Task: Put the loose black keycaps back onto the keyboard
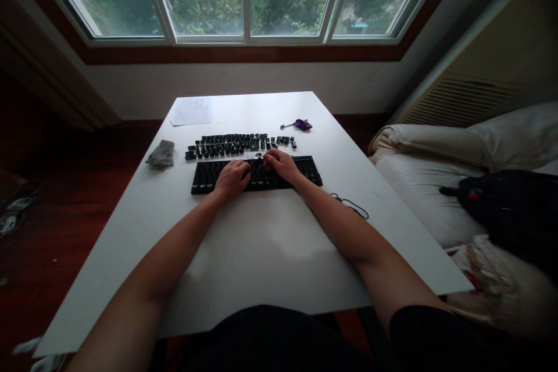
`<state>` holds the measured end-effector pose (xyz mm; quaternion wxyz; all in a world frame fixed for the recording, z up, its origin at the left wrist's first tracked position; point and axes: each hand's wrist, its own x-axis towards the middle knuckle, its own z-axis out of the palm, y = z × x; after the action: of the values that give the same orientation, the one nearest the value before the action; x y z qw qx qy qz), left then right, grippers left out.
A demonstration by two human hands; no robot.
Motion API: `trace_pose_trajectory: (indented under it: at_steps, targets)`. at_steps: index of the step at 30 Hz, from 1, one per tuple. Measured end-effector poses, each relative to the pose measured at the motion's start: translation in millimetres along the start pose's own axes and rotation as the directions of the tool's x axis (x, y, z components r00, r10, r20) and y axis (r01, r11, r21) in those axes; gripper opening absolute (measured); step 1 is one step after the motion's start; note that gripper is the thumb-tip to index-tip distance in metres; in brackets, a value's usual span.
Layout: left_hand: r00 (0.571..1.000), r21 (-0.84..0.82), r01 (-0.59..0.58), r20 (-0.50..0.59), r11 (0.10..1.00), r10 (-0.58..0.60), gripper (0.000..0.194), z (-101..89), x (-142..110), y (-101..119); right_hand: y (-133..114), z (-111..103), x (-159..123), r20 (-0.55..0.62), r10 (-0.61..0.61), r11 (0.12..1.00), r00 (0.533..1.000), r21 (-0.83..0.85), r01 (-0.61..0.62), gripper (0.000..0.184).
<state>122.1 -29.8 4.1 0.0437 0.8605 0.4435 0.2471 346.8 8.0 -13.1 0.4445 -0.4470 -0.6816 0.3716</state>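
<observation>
A black keyboard lies across the middle of the white table. My left hand rests on the left half of the keyboard, its fingers bent a little over it and seemingly holding nothing. Over the upper edge, right of the middle, my right hand has its fingertips pinched together; whatever is between them is too small to make out. Just behind the keyboard, loose black keycaps stand in rows. A small clear round item lies close to my right fingertips.
A grey cloth sits at the table's left side. Farther back are printed sheets and a brush beside a purple item. A black cable lies right of the keyboard. The white table stands before a window.
</observation>
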Motion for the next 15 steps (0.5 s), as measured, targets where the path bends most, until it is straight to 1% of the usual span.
trace_pose_trajectory:
  at_steps: [6,15]
  targets:
    - [1.000,-0.011,-0.001,0.006,1.000,0.001,0.013,-1.2,-0.2,-0.1,-3.6,-1.1,-1.0,0.005,0.043,0.997,0.999,0.071,-0.043,0.032]
    - [1.000,-0.017,0.003,-0.004,1.000,-0.003,0.015,-2.1,-0.4,1.0,-5.4,-2.2,-1.1,-0.013,0.066,0.987,0.998,0.145,-0.063,0.035]
